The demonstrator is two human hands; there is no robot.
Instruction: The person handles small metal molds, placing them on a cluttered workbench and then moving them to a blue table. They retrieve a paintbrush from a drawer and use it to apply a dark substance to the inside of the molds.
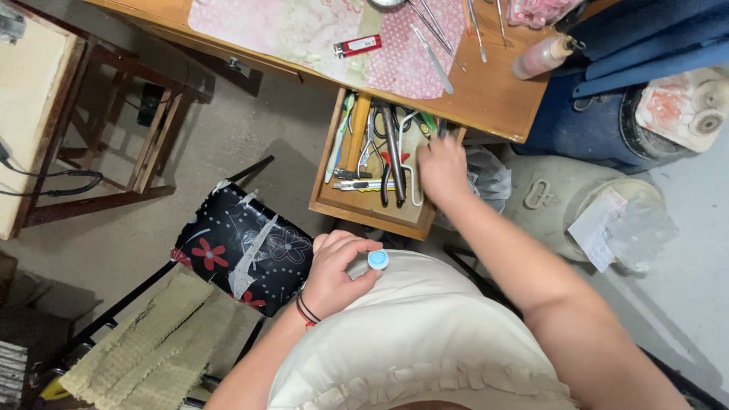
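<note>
Wooden and pulled open, the drawer under the desk is where the person's right hand reaches; the hand is blurred at the drawer's right end, fingers spread over the tools, and whether it has closed on anything cannot be told. Inside lie pliers, scissors, a utility knife and a few pens, packed side by side. The left hand rests against the cream garment in the lap, thumb and fingers pinched on a small round blue cap. On the desk above lie a red lighter, tweezers on a pink patterned mat, and a squeeze bottle on its side. A black floral chair seat stands just left of the lap. Judged from this, the step in hand is searching the drawer for a tool. Picking one out would call for the fingers to separate a single handle from its close neighbours without dragging them along, while the left hand keeps the cap steady.
</note>
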